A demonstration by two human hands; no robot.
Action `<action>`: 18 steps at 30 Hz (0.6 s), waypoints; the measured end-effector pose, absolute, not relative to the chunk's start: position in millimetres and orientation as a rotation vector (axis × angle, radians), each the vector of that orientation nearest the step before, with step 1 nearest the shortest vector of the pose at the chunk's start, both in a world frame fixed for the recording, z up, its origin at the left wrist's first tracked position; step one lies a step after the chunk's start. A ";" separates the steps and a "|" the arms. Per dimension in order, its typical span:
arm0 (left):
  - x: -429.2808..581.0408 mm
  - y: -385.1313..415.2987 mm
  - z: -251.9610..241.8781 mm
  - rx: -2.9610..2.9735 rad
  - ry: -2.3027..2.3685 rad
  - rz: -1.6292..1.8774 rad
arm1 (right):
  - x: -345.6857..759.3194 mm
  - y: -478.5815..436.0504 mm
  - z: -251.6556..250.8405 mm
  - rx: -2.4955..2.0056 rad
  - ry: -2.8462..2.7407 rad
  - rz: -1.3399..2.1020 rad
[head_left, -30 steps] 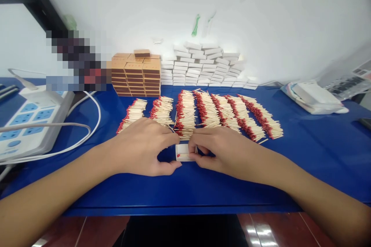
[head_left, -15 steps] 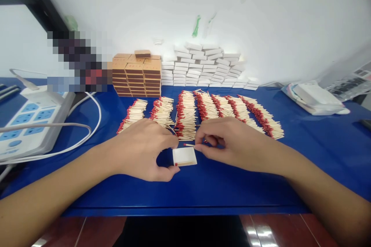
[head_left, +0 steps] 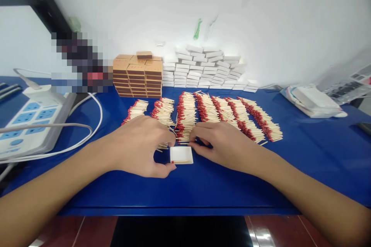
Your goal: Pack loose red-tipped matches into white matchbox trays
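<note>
A small white matchbox tray (head_left: 182, 153) lies on the blue table in front of me, with a few red-tipped matches (head_left: 181, 161) along its near side. My left hand (head_left: 147, 146) is curved round the tray's left end, thumb at the near corner and fingers at the far one. My right hand (head_left: 220, 144) pinches thumb and forefinger together just behind the tray's far right corner. A match seems to lie at those fingertips, hard to separate from the row of loose matches (head_left: 187, 117) behind. More rows of matches (head_left: 261, 119) spread to both sides.
Stacked brown matchboxes (head_left: 137, 75) stand at the back left, beside a pile of white trays (head_left: 203, 67) against the wall. A power strip (head_left: 37, 119) with white cables (head_left: 100, 115) occupies the left side. A white packet (head_left: 314, 100) lies at the right.
The tray and both hands have shifted slightly left in view. My right fingertips have moved left along the tray's far edge; the match they pinched is now less distinct.
</note>
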State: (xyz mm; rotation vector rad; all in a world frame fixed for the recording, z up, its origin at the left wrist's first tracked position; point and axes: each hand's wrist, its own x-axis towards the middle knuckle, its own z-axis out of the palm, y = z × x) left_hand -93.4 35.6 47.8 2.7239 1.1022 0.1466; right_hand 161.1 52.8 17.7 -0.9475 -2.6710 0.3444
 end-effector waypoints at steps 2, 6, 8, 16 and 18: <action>-93.6 35.8 48.2 2.722 1.100 0.151 | 161.4 53.7 17.0 -0.939 -2.663 0.338; -92.5 35.5 45.8 2.727 1.088 0.179 | 161.6 55.6 14.7 -0.893 -2.658 0.359; -92.1 34.7 45.2 2.741 1.096 0.180 | 161.8 56.7 13.4 -0.869 -2.650 0.375; -91.5 33.2 42.3 2.785 1.086 0.238 | 161.0 56.9 17.1 -0.903 -2.669 0.416; -90.7 33.4 39.7 2.792 1.068 0.254 | 160.5 56.6 18.8 -0.925 -2.676 0.430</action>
